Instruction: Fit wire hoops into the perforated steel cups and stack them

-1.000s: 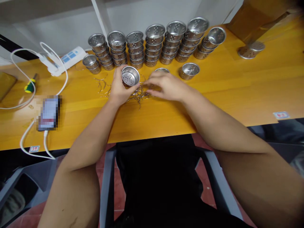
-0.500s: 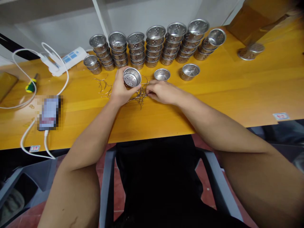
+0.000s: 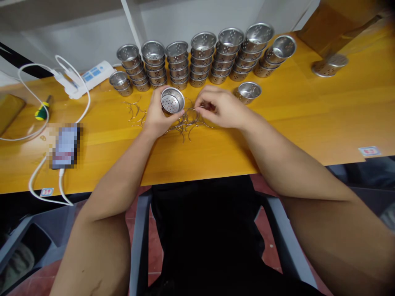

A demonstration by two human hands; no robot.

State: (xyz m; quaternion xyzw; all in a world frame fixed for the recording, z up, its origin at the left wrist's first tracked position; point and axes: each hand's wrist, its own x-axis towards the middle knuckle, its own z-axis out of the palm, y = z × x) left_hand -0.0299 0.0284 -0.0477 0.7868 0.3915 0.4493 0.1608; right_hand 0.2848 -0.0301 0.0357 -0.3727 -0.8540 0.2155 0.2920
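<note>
— Far left on the surface (image 3: 277, 123)?
— White cable (image 3: 33, 78), screwdriver (image 3: 41, 112), power strip (image 3: 89, 76), blurred phone (image 3: 64, 146).
— Middle?
— Left hand (image 3: 157, 117), fingers wrapped round a perforated metal cup (image 3: 172, 100), tilted (opening toward the camera), just above loose wire clips (image 3: 182, 125).
— Right of that?
— Right hand (image 3: 224, 107), fingers pinching one wire clip (image 3: 197, 110) beside the cup. Behind, stacked cups (image 3: 200, 57); single cup (image 3: 248, 91) nearby.

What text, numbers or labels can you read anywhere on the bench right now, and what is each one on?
"34", roughly: red digits on the small white sticker at the table's front edge, left; the reading is uncertain.
Red marks on the white sticker at the right: too blurred to read.
Blue panels on the white power strip: too small to read.
Phone screen: pixelated, unreadable.
Perforated metal cup in the left hand: no text visible.
</note>
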